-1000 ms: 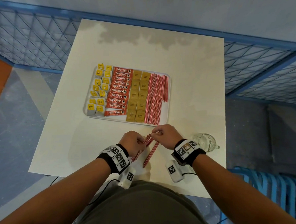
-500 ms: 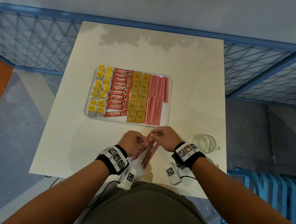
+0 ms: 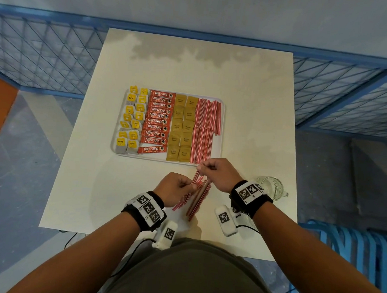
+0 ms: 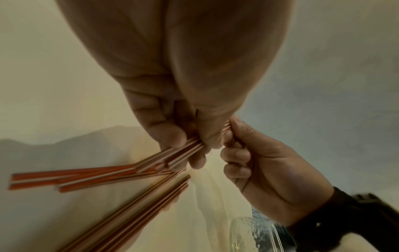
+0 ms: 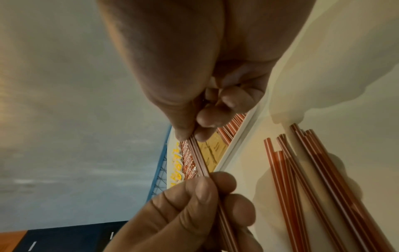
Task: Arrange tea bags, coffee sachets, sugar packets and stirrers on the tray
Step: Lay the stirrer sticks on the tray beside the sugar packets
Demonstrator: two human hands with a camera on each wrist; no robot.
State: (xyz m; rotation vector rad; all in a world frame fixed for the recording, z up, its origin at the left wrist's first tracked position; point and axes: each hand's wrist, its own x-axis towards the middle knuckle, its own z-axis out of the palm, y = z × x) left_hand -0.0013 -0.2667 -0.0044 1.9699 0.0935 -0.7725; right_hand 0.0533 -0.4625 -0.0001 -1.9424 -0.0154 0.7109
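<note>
A white tray [image 3: 219,147] holds yellow tea bags [image 3: 131,120], red coffee sachets [image 3: 157,122], brown sugar packets [image 3: 182,127] and red-and-white stirrers [image 3: 206,126] in columns. Just in front of its near edge, both hands hold a small bunch of stirrers [image 3: 196,179] above the table. My left hand [image 3: 191,186] grips the bunch's middle [image 4: 185,150]. My right hand [image 3: 201,168] pinches the far ends between thumb and fingertip [image 5: 194,145]. More loose stirrers [image 3: 198,201] lie on the table below the hands [image 5: 313,179].
A clear glass mug [image 3: 268,188] stands on the table right of my right wrist. The white table [image 3: 191,74] is bordered by a blue mesh railing [image 3: 47,55] at the back and sides. A blue chair [image 3: 350,248] is at the lower right.
My right hand has edged toward the tray's near edge with the stirrer ends. The loose stirrers that crossed the held bunch now lie flat beside it.
</note>
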